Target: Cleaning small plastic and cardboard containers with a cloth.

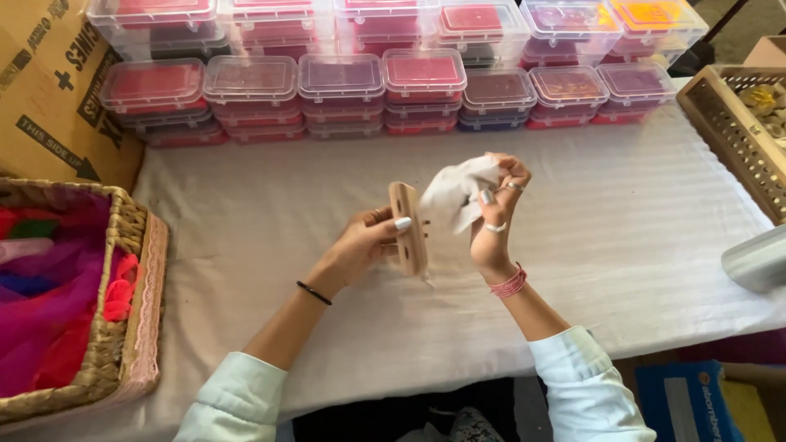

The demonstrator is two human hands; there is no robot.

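Note:
My left hand (368, 243) grips a small flat wooden piece (408, 227) with holes in it, held upright on edge above the white tablecloth (622, 237). Just to its right, my right hand (497, 214) pinches a crumpled white cloth (457, 192) that touches the wooden piece's right face. A black band is on my left wrist, and a pink thread bracelet and rings are on my right. Both hands hover over the middle of the table.
Stacks of clear lidded plastic boxes (340, 90) with red, pink and purple contents line the far edge. A wicker basket (123, 327) of bright coloured net fabric sits at left, a cardboard box (49, 82) behind it. A wooden slatted crate (733, 135) stands at right, a pale cylinder (757, 260) below it.

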